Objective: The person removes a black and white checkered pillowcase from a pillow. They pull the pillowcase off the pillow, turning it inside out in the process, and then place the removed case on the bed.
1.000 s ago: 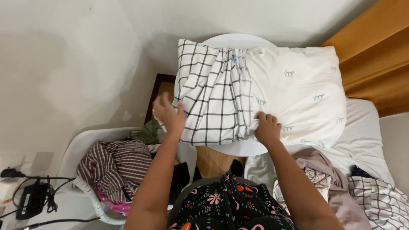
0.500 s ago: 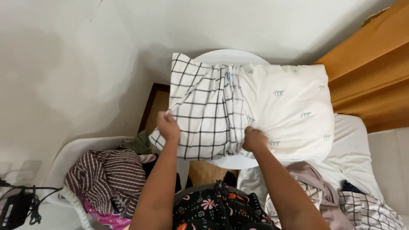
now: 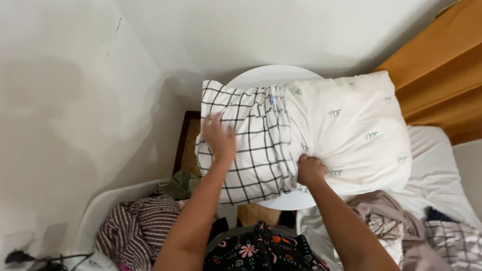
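Note:
A white pillow (image 3: pixel 351 130) with small green marks lies across a round white table (image 3: pixel 271 75). A white pillowcase with a black check pattern (image 3: pixel 251 140) covers its left end, bunched where it meets the bare pillow. My left hand (image 3: pixel 218 138) lies flat, fingers spread, on the checked fabric. My right hand (image 3: pixel 310 169) is closed on the bunched edge of the pillowcase at the pillow's near side.
A white laundry basket (image 3: pixel 100 211) at lower left holds striped clothes (image 3: pixel 135 226) and an olive garment. A bed with white sheet (image 3: pixel 437 170) and crumpled clothes (image 3: pixel 386 226) is at the right, with an orange wooden headboard (image 3: pixel 437 75) behind. Cables lie at bottom left.
My left hand has slid up from the pillowcase's lower left edge onto its middle and flattened. The right hand keeps its grip at the bunched edge. The view moved closer.

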